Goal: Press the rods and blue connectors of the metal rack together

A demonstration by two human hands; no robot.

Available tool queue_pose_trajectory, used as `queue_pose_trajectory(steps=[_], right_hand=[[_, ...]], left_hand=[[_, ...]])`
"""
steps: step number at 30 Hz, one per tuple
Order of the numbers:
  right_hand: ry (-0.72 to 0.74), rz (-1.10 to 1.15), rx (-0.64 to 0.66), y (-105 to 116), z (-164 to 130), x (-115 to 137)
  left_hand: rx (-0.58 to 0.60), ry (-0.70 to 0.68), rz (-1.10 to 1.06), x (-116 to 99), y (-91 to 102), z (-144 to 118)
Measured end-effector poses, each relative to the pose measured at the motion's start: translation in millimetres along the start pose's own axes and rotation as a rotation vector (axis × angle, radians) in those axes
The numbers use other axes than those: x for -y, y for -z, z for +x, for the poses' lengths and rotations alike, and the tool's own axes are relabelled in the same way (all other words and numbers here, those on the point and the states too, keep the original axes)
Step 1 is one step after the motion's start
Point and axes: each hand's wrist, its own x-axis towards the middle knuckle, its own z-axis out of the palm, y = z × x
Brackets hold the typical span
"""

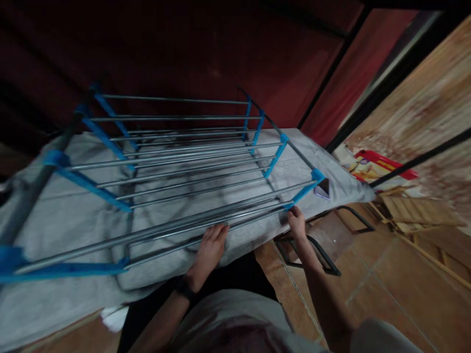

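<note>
A shoe rack [187,166] of grey metal tubes and blue plastic brackets lies on a grey cloth-covered surface in front of me. My left hand [212,245], with a dark band on its wrist, has its fingers curled over the lowest tube near the middle of the front side. At the front right corner my right hand [297,224] is closed around the rack's lower end, just below a blue bracket [303,193]. The fingertips of both hands are partly hidden by the tubes.
The grey cloth [33,215] spreads under the rack, and a phone-like object [322,189] lies on it at right. Dark red panels [176,54] stand behind. Black metal frames [324,255], wooden slats [423,211] and a red-yellow package [382,166] are at right.
</note>
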Motion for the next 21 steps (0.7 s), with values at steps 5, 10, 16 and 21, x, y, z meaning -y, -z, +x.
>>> queue_pose_trajectory(steps=[5, 10, 16, 21], right_hand=[[0.000, 0.012, 0.015, 4, 5, -19], [0.020, -0.054, 0.022, 5, 7, -28], [0.002, -0.115, -0.010, 2, 3, -25], [0.029, -0.062, -0.025, -5, -2, -21]], left_hand=[[-0.054, 0.055, -0.044, 1, 22.0, -55], [-0.532, 0.542, -0.108, 34, 58.9, -137], [-0.805, 0.915, -0.324, 97, 83.3, -166], [-0.671, 0.924, -0.389, 94, 74.5, -147]])
